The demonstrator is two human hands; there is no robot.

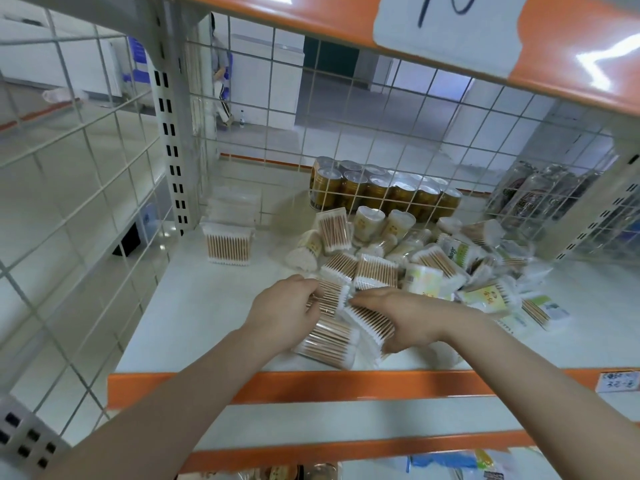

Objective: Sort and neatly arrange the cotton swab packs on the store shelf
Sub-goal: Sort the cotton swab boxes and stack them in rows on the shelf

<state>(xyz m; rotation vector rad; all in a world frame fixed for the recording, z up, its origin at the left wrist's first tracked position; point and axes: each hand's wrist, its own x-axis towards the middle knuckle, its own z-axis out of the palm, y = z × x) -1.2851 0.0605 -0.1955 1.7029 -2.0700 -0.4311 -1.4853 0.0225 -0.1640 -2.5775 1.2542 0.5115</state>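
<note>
Head view, left hand (pixel 280 311) fingers gripping swab pack (pixel 330 296), right hand (pixel 403 317) clasping another pack (pixel 370 323)

Swab packs (pixel 398 268) heaped, perhaps unsorted.

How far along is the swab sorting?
Barely started. One pack stands neatly at the shelf's back left. The left hand and right hand each grip wooden-stick packs near the front edge. The jumbled pile on the right remains unsorted.
</note>
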